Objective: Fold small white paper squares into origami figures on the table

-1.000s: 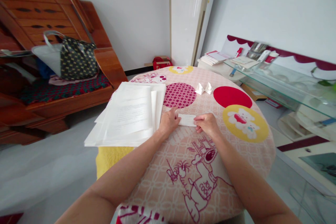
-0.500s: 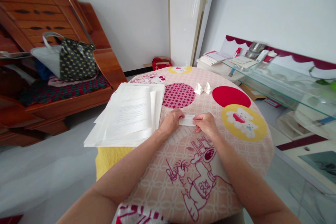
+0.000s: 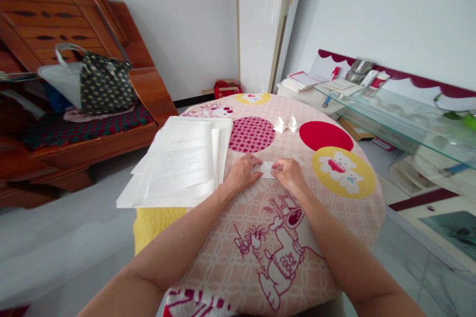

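A small folded strip of white paper (image 3: 267,170) with lengthwise creases lies on the patterned tablecloth. My left hand (image 3: 243,172) holds its left end, fingers along the far edge and thumb at the near edge. At the opposite end, my right hand (image 3: 289,173) pinches the strip between thumb and fingers. Both ends of the paper are partly hidden under my fingers. Beyond my hands stand two small folded white paper pieces (image 3: 285,124), side by side. To the left of my left hand is a stack of white paper sheets (image 3: 182,158), the top one printed with text.
The round table (image 3: 334,228) has a pink cloth with cartoon figures. A wooden bench (image 3: 145,89) with a patterned bag (image 3: 104,84) stands at left. At right is a glass-topped stand (image 3: 390,114) holding various items. A tall white air conditioner (image 3: 258,34) stands behind.
My left thumb has moved nearer me, apart from its fingertips, at the strip's left end. My right fingers have shifted slightly on the strip. The camera view has turned a little to the right.
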`<state>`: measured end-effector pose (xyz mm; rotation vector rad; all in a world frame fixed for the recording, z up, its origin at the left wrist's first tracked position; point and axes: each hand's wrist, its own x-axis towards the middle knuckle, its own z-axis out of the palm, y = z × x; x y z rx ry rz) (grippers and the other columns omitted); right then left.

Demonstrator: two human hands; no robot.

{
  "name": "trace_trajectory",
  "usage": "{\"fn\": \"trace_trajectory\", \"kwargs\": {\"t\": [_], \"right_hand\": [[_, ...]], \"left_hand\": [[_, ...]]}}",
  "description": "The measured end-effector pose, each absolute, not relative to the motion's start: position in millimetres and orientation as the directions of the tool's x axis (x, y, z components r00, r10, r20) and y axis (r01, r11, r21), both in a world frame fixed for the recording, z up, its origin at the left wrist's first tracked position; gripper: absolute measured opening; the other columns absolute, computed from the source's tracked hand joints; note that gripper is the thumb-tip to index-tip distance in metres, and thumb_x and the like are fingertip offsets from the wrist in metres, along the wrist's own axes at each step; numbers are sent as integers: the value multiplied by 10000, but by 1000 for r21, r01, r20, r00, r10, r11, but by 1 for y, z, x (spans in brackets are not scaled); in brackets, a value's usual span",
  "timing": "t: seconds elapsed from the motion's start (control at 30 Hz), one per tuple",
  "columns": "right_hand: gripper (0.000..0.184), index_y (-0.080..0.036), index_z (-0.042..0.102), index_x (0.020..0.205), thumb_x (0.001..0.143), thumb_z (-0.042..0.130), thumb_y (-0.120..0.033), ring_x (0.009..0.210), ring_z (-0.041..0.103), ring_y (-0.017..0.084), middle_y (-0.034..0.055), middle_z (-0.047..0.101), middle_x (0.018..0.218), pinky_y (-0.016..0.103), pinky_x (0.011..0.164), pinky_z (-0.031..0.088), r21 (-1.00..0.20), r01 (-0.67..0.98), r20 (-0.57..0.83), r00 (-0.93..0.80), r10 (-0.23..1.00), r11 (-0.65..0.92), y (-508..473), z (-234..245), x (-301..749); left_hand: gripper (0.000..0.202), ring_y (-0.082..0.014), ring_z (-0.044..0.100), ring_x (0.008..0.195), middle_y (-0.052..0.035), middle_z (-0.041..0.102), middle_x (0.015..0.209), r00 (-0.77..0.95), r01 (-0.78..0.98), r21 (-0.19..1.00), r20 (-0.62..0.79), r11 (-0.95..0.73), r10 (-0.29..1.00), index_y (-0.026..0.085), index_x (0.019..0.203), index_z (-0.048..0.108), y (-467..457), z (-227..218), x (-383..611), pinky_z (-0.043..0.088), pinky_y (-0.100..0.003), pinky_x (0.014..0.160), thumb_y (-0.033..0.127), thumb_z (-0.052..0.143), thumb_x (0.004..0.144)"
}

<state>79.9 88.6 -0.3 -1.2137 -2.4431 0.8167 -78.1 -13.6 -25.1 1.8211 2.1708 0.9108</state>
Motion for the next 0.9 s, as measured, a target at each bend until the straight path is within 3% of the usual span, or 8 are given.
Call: {"fn": "trace_trajectory", "kwargs": {"t": [0.13,0.27,0.4,0.53,0.9], "right_hand": [[154,-163,784,855,730,705,-119,758,706,209,83,775,812,279,707,498,-618,616,63,-581,811,489,89,-1,78],[192,-170,782,895,761,654,-120,751,704,190,64,780,830,263,707,503,-713,459,193,-598,778,530,87,-4,73],[167,-158,771,761,719,636,-68,660,674,164,34,752,710,230,630,468,-756,413,69,-721,689,508,85,-7,69],[168,-158,774,722,697,638,-63,638,653,156,28,732,668,227,613,443,-721,484,-26,-734,679,496,85,-5,68],[104,-179,768,715,672,690,-126,675,630,176,53,725,704,253,564,360,-522,652,-99,-686,721,549,74,9,58]], "left_hand": [[320,-200,651,998,-73,665,1132,-244,838,538,223,90,944,190,1124,715,-15,-22,-77,530,-329,938,191,715,804],[330,-202,655,1001,-74,673,1130,-243,841,530,201,103,949,184,1140,721,-16,-19,-76,529,-328,944,195,703,811],[322,-207,653,1007,-83,686,1113,-241,841,535,227,86,944,174,1129,729,-15,-20,-76,525,-332,948,179,693,809],[318,-210,656,997,-90,686,1105,-235,843,534,256,66,938,169,1114,732,-15,-23,-77,530,-331,933,170,700,797],[322,-216,653,1027,-89,685,1089,-216,853,520,283,40,935,163,1104,730,-16,-24,-77,517,-342,970,133,698,785]]}}
